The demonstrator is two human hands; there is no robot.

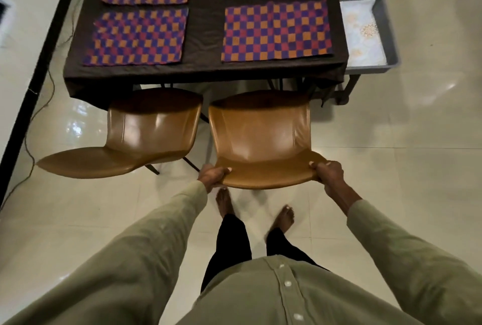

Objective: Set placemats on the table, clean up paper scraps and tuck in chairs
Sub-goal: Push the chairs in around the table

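Both hands, left (212, 174) and right (327, 172), gripping right chair (260, 139) backrest corners; rigid, smooth shell, likely light; seat partly under table (208, 37).

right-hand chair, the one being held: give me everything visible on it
The right chair is a glossy tan moulded shell, plastic by its look, seat and back in one piece. It stands upright facing the table, seat front under the dark tablecloth's edge. The left hand and right hand grip the backrest's top corners. Legs mostly hidden.
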